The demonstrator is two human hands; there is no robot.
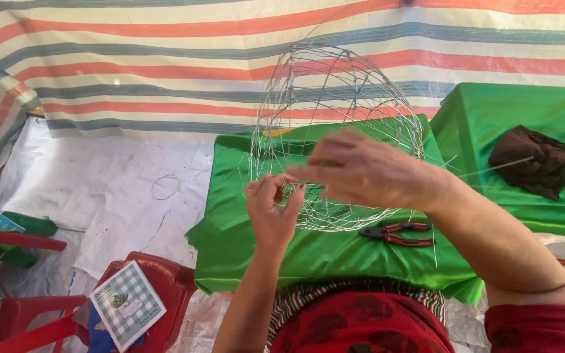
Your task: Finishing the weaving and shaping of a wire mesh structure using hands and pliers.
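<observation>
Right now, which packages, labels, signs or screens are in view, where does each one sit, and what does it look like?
Flat square packet: lower left, lying on a red plastic chair; green-and-white checked face with a small plant picture.
Small blue packet or card: far left edge, on a green surface; partly hidden, kind unclear.
No signs or screens in view.
</observation>
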